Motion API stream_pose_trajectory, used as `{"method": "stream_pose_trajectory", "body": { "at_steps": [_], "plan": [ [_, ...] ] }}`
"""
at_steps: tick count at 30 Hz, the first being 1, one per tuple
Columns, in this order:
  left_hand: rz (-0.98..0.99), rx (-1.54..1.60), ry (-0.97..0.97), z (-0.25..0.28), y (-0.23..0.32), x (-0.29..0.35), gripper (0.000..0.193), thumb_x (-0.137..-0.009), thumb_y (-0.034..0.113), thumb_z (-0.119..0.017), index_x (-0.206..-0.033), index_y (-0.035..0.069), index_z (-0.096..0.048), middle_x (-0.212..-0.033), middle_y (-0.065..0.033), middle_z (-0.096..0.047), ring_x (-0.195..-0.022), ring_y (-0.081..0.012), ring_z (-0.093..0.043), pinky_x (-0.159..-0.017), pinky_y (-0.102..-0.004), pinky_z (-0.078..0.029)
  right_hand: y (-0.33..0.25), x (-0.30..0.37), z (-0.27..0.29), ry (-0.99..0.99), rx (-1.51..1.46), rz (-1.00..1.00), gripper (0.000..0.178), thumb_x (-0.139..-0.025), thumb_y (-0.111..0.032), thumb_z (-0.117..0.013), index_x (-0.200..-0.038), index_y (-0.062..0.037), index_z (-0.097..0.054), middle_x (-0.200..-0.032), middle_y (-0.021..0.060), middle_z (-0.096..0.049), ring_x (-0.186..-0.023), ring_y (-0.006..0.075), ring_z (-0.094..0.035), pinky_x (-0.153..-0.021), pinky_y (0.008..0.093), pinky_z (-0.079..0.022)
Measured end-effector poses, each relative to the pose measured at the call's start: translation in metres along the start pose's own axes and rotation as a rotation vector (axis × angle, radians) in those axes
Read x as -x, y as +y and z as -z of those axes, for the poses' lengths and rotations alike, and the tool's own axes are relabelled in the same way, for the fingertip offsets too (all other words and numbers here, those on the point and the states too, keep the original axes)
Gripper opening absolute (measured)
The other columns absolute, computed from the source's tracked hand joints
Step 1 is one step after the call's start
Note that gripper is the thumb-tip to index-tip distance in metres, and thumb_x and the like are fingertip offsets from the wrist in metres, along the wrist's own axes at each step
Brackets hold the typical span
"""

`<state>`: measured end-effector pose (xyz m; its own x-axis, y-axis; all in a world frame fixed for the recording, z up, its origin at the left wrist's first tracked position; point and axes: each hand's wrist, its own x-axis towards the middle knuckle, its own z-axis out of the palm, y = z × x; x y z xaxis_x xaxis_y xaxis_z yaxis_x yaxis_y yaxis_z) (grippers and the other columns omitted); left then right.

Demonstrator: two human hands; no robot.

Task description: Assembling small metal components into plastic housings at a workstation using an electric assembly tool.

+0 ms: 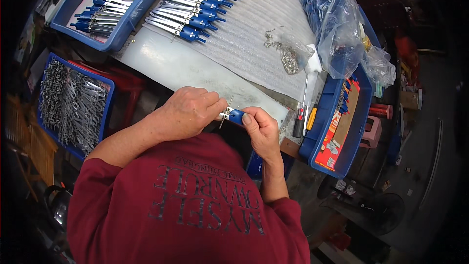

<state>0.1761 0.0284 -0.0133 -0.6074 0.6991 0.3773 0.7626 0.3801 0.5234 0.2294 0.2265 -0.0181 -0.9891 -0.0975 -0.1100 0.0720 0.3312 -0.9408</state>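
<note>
Two hands meet at the near edge of an open white tabletop strip (pixel 166 63), the left hand (pixel 188 111) curled over and hiding one end of a blue-and-silver piece (pixel 236 116), the right hand (pixel 262 131) pinching the other. An upper-left crate (pixel 133 18) holds similar pieces (pixel 110 7), a lower bin (pixel 110 99) grey metal parts (pixel 78 102); a clear bag (pixel 339 32) has contents hard to make out.

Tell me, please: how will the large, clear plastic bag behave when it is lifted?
The large plastic bag would probably sag, being creased and crumpled. Its thin, see-through film suggests lightness. Its shiny surface may feel slippery.
</note>
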Motion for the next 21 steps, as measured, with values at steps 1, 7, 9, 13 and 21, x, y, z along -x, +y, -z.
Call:
{"method": "stream_pose_trajectory", "body": {
  "at_steps": [1,7,9,13,21],
  "plan": [
    [-0.001,0.0,-0.001,0.0002,0.0003,0.0,0.026,-0.063,0.011,-0.062,-0.086,0.005,-0.051,-0.064,-0.006,-0.045,-0.059,-0.0231,-0.05,-0.05,-0.0343,-0.039,-0.0004,0.0002,-0.0009,0.0,0.0,-0.001,0.017,-0.083,-0.014,-0.052,-0.086,0.002,-0.055,-0.061,0.0029,-0.049,-0.056,0.0079,-0.043,-0.05,0.0221,-0.036],
    [-0.011,0.011,0.015,0.0006,-0.0008,0.0024,0.026,-0.063,0.011,-0.062,-0.086,0.005,-0.051,-0.064,-0.0056,-0.044,-0.059,-0.0226,-0.05,-0.049,-0.034,-0.039,-0.0023,0.0002,-0.0051,0.011,0.001,-0.009,0.015,-0.082,-0.013,-0.053,-0.083,0.0017,-0.055,-0.062,0.0021,-0.049,-0.057,0.0074,-0.043,-0.051,0.0215,-0.036],
    [-0.015,-0.018,0.013,0.0012,0.0001,0.0029,0.026,-0.063,0.011,-0.062,-0.086,0.005,-0.052,-0.064,-0.0055,-0.044,-0.058,-0.0223,-0.049,-0.049,-0.0337,-0.039,0.0002,0.0,-0.0072,0.024,-0.021,-0.016,0.015,-0.083,-0.013,-0.052,-0.083,0.0014,-0.055,-0.062,0.0016,-0.05,-0.058,0.0072,-0.043,-0.052,0.0213,-0.036],
    [-0.029,-0.041,0.027,0.002,-0.0005,0.0034,0.025,-0.063,0.011,-0.062,-0.085,0.005,-0.052,-0.063,-0.005,-0.043,-0.057,-0.0214,-0.048,-0.048,-0.0331,-0.038,0.0006,0.0027,-0.0094,0.037,-0.099,-0.067,0.015,-0.084,-0.014,-0.052,-0.083,0.0011,-0.054,-0.062,0.0001,-0.048,-0.058,0.0062,-0.041,-0.051,0.0206,-0.035],
    [-0.046,-0.093,0.019,-0.0009,0.0011,0.002,0.02,-0.067,0.012,-0.057,-0.085,0.005,-0.052,-0.063,-0.0044,-0.043,-0.056,-0.0204,-0.048,-0.048,-0.0322,-0.038,0.006,0.0003,-0.0097,0.011,-0.147,-0.074,0.017,-0.085,-0.015,-0.051,-0.077,0.0006,-0.052,-0.061,-0.0038,-0.044,-0.057,0.0041,-0.037,-0.049,0.0191,-0.032]
  ]
}}
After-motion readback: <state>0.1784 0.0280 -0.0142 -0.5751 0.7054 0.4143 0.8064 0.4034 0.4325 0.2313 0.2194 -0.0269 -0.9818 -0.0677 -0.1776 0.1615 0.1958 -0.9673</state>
